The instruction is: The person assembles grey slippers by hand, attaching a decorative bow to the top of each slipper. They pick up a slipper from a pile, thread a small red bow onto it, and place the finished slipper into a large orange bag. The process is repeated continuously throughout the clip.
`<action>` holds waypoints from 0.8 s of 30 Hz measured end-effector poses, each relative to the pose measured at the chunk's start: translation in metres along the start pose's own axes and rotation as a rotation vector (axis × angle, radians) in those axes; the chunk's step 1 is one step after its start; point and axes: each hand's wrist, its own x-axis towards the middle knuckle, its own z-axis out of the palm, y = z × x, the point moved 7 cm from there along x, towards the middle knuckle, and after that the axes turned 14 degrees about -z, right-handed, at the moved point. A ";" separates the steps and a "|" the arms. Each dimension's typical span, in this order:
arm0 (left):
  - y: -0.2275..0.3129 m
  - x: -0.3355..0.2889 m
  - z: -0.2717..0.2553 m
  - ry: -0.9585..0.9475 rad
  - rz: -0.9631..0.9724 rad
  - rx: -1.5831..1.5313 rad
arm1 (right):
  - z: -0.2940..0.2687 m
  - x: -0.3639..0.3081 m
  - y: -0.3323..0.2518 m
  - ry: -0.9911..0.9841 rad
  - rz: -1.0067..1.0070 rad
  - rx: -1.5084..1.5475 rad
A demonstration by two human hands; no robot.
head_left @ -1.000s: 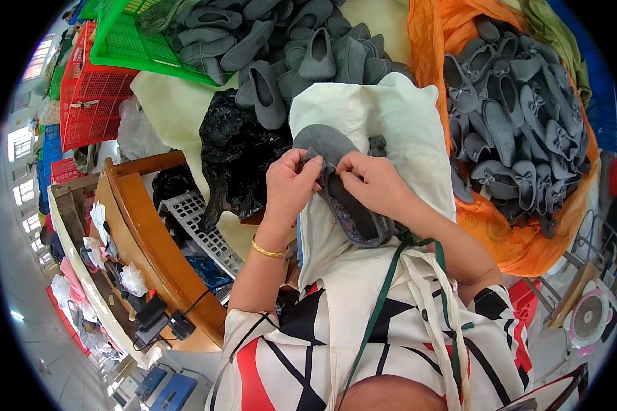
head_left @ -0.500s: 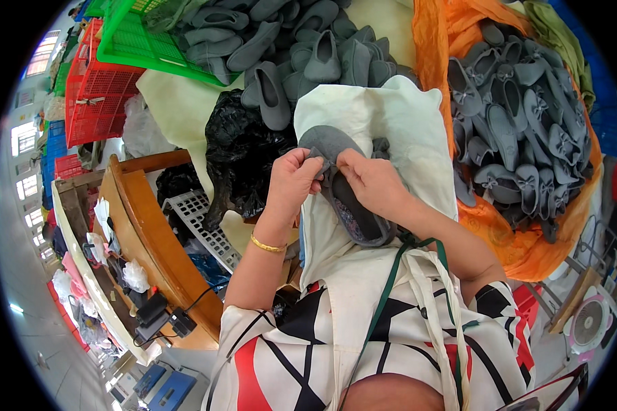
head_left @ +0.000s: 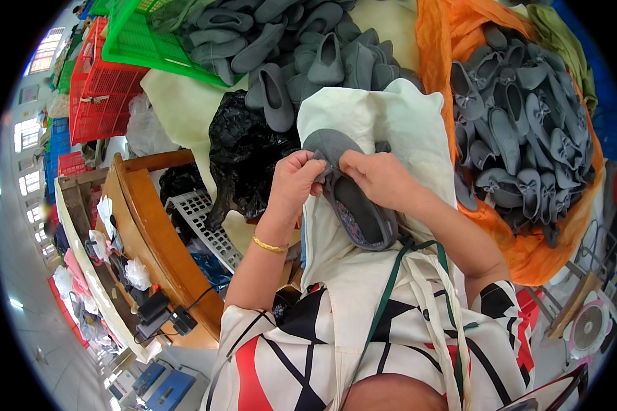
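Observation:
A grey fabric slip-on shoe (head_left: pixel 328 142) lies on the white cloth (head_left: pixel 411 123) over my lap, its toe away from me and its patterned insole partly showing. At the front of its opening, my left hand (head_left: pixel 296 179) is closed in a pinch on a bit of grey fabric at the shoe's upper. Close beside it, my right hand (head_left: pixel 378 177) pinches the same area, and its fingers hide what is between them. Whether a needle or thread is there cannot be seen. A small grey piece (head_left: pixel 382 146) pokes out behind my right hand.
Grey shoes (head_left: pixel 328 58) are heaped ahead beside a green crate (head_left: pixel 134 44). An orange sack (head_left: pixel 528 257) at the right holds bow-trimmed grey shoes (head_left: pixel 507 137). A black plastic bag (head_left: pixel 243 154), a wooden table (head_left: pixel 151 253) and a red crate (head_left: pixel 103 92) stand left.
My right hand has shifted slightly, covering more of the small grey piece behind it. Both hands stay at the shoe's opening; the whole view has moved a little.

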 end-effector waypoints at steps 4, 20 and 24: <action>0.000 0.000 -0.001 -0.013 -0.018 -0.025 | 0.000 0.002 -0.003 -0.027 0.033 0.043; -0.011 0.006 -0.003 -0.164 -0.066 -0.131 | 0.010 0.002 -0.006 0.102 0.105 0.096; -0.009 0.006 0.000 -0.154 -0.054 -0.135 | 0.011 0.010 -0.003 0.234 0.063 0.217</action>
